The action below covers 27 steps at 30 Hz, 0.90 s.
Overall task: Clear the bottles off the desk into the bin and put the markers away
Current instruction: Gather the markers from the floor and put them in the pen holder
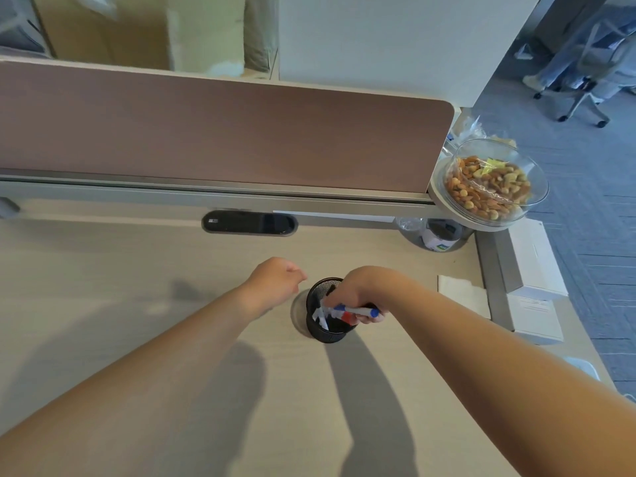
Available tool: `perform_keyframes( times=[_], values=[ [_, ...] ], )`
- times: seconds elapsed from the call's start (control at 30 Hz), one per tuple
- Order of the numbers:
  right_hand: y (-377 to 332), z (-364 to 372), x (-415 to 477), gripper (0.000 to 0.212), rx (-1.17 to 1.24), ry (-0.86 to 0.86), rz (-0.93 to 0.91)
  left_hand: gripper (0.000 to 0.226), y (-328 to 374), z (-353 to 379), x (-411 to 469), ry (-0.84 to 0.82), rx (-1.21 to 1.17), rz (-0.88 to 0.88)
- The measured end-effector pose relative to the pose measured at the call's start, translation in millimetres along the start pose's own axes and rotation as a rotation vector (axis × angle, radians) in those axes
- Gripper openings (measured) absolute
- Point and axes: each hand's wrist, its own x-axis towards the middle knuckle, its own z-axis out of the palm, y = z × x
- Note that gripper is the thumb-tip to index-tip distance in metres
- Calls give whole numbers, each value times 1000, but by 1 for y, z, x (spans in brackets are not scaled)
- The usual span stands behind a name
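Over the black mesh pen cup (327, 333), my right hand (358, 292) is closed around a bunch of markers (356, 311), with the fingers curled down into the cup's mouth. I can see a blue cap, a red one and white barrels; some white ends already sit inside the cup. My left hand (275, 280) is just beside the cup, curled loosely and holding nothing, not touching it as far as I can tell.

I think markers are light, hard and smooth, so they can slip if I hold them loosely. A grip around the middle of the barrels looks best, so the tips can point down into the cup. I guess the mesh cup is light too and could tip or slide on the surface (137, 339), so my left hand could steady its side.

I see no loose bottles on the surface. Something like bottles sits in a round hole (438, 235) near the back right corner, but I cannot tell for sure.
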Motion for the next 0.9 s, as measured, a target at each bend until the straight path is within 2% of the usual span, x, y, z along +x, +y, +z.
perform_keyframes(
  times=[0.13, 0.23, 0.3, 0.33, 0.43, 0.57, 0.77, 0.9],
  values=[
    [8, 1, -14, 41, 25, 66, -61, 20, 0, 0, 2, -3, -2, -5],
    [15, -2, -26, 31, 2, 78, -87, 24, 1, 1, 2, -9, -11, -5],
    [19, -3, -33, 22, -18, 165, -149, 24, 1, 1, 1, -14, -29, -6],
    [20, -2, -33, 19, 37, 274, -224, 23, 1, 1, 1, -16, -46, -12],
    [26, 9, -22, 20, 581, 590, -489, 19, -1, 1, 2, -20, -115, -31],
    [26, 33, 3, 20, 954, 828, -631, 21, -2, 3, 0, -2, -193, -26],
    [17, 44, 21, 22, 1166, 1001, -685, 23, 0, 4, -5, 19, -282, -27],
    [6, 41, 13, 23, 1249, 1044, -755, 24, 0, 5, -8, 39, -322, -8]
  ],
)
